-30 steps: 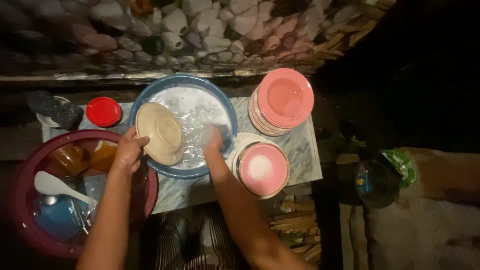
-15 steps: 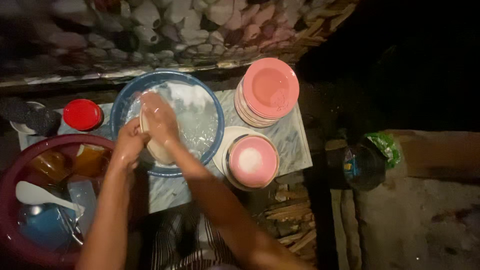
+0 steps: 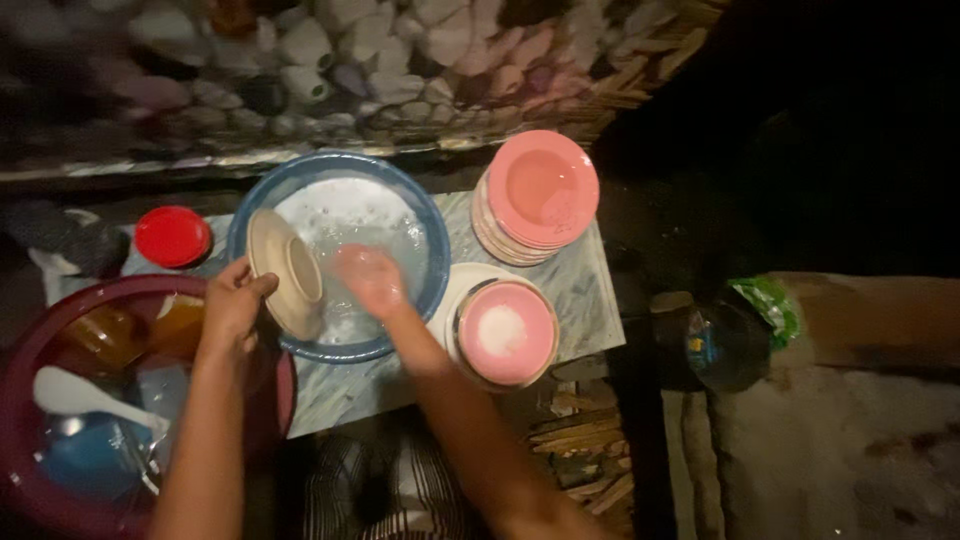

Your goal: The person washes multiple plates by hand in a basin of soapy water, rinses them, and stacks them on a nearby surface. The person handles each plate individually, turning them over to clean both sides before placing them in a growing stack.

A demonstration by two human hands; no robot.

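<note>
Maroon tub: one, at the near left corner of the desk. It holds the waiting dishes: a white ladle, a blue bowl, and two amber pieces as far as you can make out in the dim light.
Left hand: yours, clenched on the rim of one cream bowl. You hold it tilted on edge, over the near left rim of the basin, likely so water runs back in.
Right hand: yours, blurred, down in the soapy water just beside the bowl. You cannot tell whether it grips anything.
Blue basin: one, mid-desk, holding foamy water.
Pink bowl: one, on a white plate, at the near right edge just beside the basin.
Pink plates: one stack at the far right corner; several plates, edges too blurred to count.
Red lid: one, at the far left edge.
</note>
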